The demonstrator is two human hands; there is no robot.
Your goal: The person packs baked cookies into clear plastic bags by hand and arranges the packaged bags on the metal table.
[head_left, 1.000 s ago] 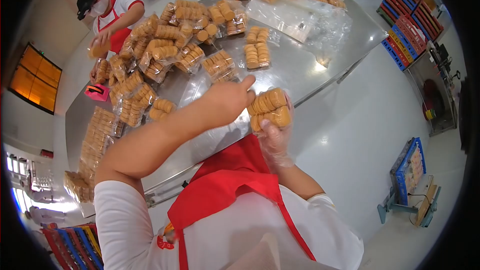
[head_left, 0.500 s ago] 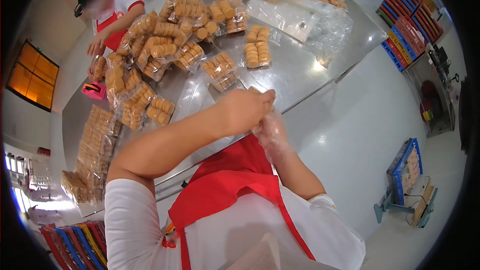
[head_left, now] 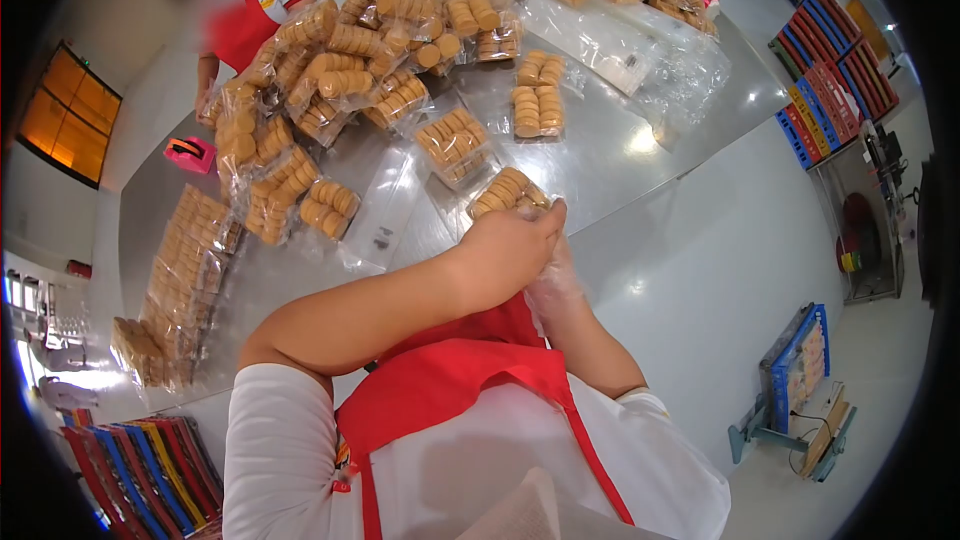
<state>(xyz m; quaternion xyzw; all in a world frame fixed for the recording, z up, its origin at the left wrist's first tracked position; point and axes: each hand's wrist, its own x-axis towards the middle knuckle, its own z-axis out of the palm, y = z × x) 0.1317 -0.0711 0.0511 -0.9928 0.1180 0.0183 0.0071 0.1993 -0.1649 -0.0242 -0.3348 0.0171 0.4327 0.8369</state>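
A clear plastic bag of round tan biscuits [head_left: 507, 190] sits at the near edge of the metal table, just beyond my hands. Bare and bent inward, my left hand [head_left: 512, 252] is closed at the bag's near end. Close against it, my right hand [head_left: 556, 280] wears a clear plastic glove and is also closed there, its fingers partly hidden behind the left. Another bag of biscuits [head_left: 453, 143] lies just past this one, with one more bag [head_left: 539, 97] to its right.
A large heap of bagged biscuits [head_left: 340, 60] covers the table's far left, near a person in a red apron [head_left: 245, 25]. Rows of bags [head_left: 190, 265] line the left side. A pink tape dispenser [head_left: 190, 154], flat plastic bags [head_left: 640, 50] and stacked crates [head_left: 820, 110] are around.
The held bag, mostly hidden behind my hands before, now shows beyond them. My hands have tilted and shifted slightly right and down in view. The other person has drawn an arm back.
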